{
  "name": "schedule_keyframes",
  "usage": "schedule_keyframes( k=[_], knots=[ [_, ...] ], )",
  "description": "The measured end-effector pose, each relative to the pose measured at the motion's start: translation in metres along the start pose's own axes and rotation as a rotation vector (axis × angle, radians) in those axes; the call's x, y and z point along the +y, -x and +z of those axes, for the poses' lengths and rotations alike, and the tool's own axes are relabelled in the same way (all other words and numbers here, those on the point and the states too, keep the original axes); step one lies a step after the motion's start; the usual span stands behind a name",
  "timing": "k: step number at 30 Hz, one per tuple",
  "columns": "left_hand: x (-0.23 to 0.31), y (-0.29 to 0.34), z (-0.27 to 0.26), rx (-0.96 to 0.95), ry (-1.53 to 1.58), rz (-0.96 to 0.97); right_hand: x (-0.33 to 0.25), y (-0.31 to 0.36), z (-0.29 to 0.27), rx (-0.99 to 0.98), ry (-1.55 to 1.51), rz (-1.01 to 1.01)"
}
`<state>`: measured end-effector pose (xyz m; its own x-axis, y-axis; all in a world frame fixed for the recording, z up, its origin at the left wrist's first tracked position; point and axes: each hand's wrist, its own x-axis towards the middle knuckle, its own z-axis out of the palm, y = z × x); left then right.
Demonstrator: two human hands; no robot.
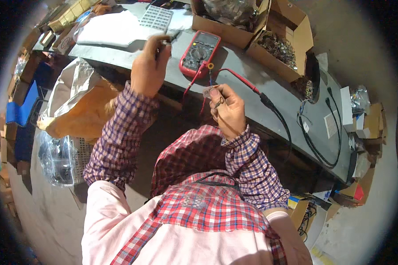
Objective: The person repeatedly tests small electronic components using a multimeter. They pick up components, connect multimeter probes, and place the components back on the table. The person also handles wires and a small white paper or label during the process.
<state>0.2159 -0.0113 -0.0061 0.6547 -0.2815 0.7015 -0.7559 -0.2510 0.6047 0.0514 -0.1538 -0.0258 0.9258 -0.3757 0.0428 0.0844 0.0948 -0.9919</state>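
Observation:
My right hand (228,112) pinches a small pale tag-like piece (208,92) between thumb and fingers. A short blue wire rises from it to a brass-coloured ring terminal (210,66), held just in front of a red multimeter (202,51) that lies on the bench. My left hand (149,68) is raised left of the multimeter, its fingers curled together. Against its fingertips shows a thin dark object (174,36), too small to name. A red lead (192,83) hangs from the meter over the bench edge. Right of my right hand lies a red-and-black probe (247,83).
Cardboard boxes of small parts (276,46) stand along the bench's far side. White sheets (108,28) and a gridded tray (156,18) lie at the far left. Black cables (311,145) curl on the bench (269,108) at right. A large sack (77,106) stands left.

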Motion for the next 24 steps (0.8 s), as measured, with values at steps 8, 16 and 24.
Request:
schedule_keyframes(
  k=[8,16,24],
  knots=[
    [0.034,0.050,-0.019,-0.318,-0.019,-0.183,0.003,0.004,0.000,0.007,0.052,-0.018],
    [0.028,0.062,-0.014,-0.269,0.052,-0.158,0.004,0.007,-0.003,-0.054,-0.017,0.059],
    [0.030,0.065,-0.010,-0.216,0.035,-0.158,0.009,0.005,-0.004,-0.026,0.129,-0.077]
  ],
)
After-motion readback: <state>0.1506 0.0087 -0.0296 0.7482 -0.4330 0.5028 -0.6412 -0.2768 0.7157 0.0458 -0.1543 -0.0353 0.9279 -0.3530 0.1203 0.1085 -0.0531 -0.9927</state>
